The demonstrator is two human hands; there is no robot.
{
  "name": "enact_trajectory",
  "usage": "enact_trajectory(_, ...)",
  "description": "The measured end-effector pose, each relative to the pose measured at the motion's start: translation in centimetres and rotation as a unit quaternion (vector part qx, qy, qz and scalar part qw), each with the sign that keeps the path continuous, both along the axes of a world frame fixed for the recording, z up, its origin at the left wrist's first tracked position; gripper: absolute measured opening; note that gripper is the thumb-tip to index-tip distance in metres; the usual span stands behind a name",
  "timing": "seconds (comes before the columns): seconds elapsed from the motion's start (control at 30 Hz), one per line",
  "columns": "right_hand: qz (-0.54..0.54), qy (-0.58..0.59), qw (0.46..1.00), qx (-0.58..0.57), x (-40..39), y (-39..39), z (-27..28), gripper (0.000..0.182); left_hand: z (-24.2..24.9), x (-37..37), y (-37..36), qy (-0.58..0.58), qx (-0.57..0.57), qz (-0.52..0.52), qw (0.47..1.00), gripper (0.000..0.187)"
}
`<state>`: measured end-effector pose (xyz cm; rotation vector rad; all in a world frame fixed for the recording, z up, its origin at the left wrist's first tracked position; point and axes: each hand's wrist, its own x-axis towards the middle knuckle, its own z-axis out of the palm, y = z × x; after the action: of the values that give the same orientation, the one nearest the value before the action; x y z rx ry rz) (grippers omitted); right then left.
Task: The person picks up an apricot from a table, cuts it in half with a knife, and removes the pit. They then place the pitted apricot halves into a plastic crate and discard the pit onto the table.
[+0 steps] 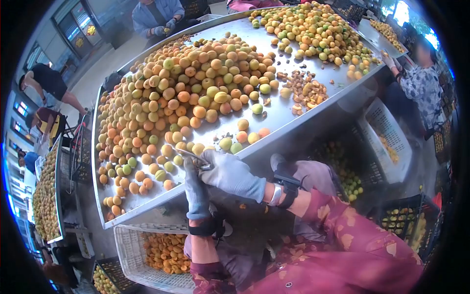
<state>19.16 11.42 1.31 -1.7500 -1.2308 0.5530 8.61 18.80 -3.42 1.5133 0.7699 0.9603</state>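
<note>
My left hand (196,193), in a grey-white glove, points up at the table's front edge with its fingers closed. Whatever lies in them is hidden. Right against it is my right hand (232,176), also gloved, its fingers closed round a thin, dark metal tool (199,160). The tool's exact kind is too small to make out. Just beyond both hands, the metal table (279,125) bears a large heap of yellow-orange apricots (196,78). A few loose apricots (236,147) lie close to my right hand.
Split apricot pieces (306,90) lie mid-table; another apricot heap (313,29) is behind. A white basket (129,255) of orange halves stands below my left arm. Dark crates (404,215) and a white crate (389,132) are at right. Co-workers (156,17) surround the table.
</note>
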Motion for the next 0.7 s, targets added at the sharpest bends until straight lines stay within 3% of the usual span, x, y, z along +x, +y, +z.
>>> enact_trajectory(0.03, -0.005, 0.002, 1.0, 0.001, 0.3, -0.3, 0.3, 0.031, 0.3, 0.4, -0.2, -0.093, -0.163, -0.015, 0.982, 0.042)
enact_trajectory(0.1, 0.035, 0.164, 0.986, -0.005, 0.9, -1.0, 0.7, 0.026, 0.8, 0.6, -1.1, -0.097, -0.15, -0.01, 0.984, 0.044)
enact_trajectory(0.2, 0.057, 0.322, 0.944, 0.032, 1.6, -2.0, 0.7, 0.027, 2.5, 0.9, -2.1, -0.127, -0.303, -0.055, 0.943, 0.053)
enact_trajectory(0.23, 0.056, 0.374, 0.925, 0.035, 1.7, -1.6, -0.6, 0.029, 3.1, 1.5, -2.8, -0.159, -0.315, -0.033, 0.935, 0.052)
enact_trajectory(0.3, 0.079, 0.404, 0.91, 0.048, 2.1, -2.2, 0.0, 0.041, 3.4, 0.3, -2.3, -0.172, -0.31, -0.11, 0.929, 0.049)
enact_trajectory(0.33, 0.092, 0.4, 0.911, 0.05, 2.1, -2.5, 0.9, 0.044, 3.8, 0.3, -2.6, -0.16, -0.309, -0.078, 0.934, 0.047)
enact_trajectory(0.37, 0.104, 0.395, 0.911, 0.051, 2.2, -2.8, 1.9, 0.048, 3.8, 0.5, -3.4, -0.127, -0.193, -0.023, 0.973, 0.047)
enact_trajectory(0.43, 0.127, 0.441, 0.887, 0.054, 3.3, -3.9, 3.8, 0.047, 5.9, 0.5, -3.5, -0.162, -0.293, -0.029, 0.942, 0.047)
enact_trajectory(0.47, 0.131, 0.418, 0.892, 0.109, 4.1, -4.2, 4.2, 0.045, 7.6, -1.0, -4.1, -0.06, -0.214, -0.021, 0.975, 0.05)
enact_trajectory(0.53, 0.123, 0.405, 0.883, 0.205, 6.4, -4.1, 3.7, 0.04, 7.5, -3.6, -2.8, -0.019, -0.136, 0.084, 0.987, 0.048)
enact_trajectory(0.57, 0.039, 0.272, 0.94, 0.203, 8.7, -3.9, 2.2, 0.032, 7.5, -5.8, -2.2, -0.017, -0.132, 0.087, 0.987, 0.048)
enact_trajectory(0.6, -0.02, 0.138, 0.979, 0.146, 11.2, -5.5, 4.0, 0.021, 7.5, -8.3, -1.6, 0.083, 0.008, 0.121, 0.989, 0.039)
enact_trajectory(0.63, -0.07, 0.106, 0.978, 0.163, 13.8, -5.4, 3.2, 0.012, 7.4, -11.0, -1.2, 0.182, 0.147, 0.152, 0.96, 0.031)
enact_trajectory(0.67, -0.163, 0.105, 0.965, 0.175, 16.0, -5.8, 3.4, 0.015, 6.8, -14.0, -0.8, 0.3, 0.201, 0.169, 0.917, 0.03)
enact_trajectory(0.7, -0.296, -0.006, 0.945, 0.14, 17.7, -6.3, 3.9, 0.017, 5.8, -17.3, -0.2, 0.385, 0.332, 0.164, 0.845, 0.03)
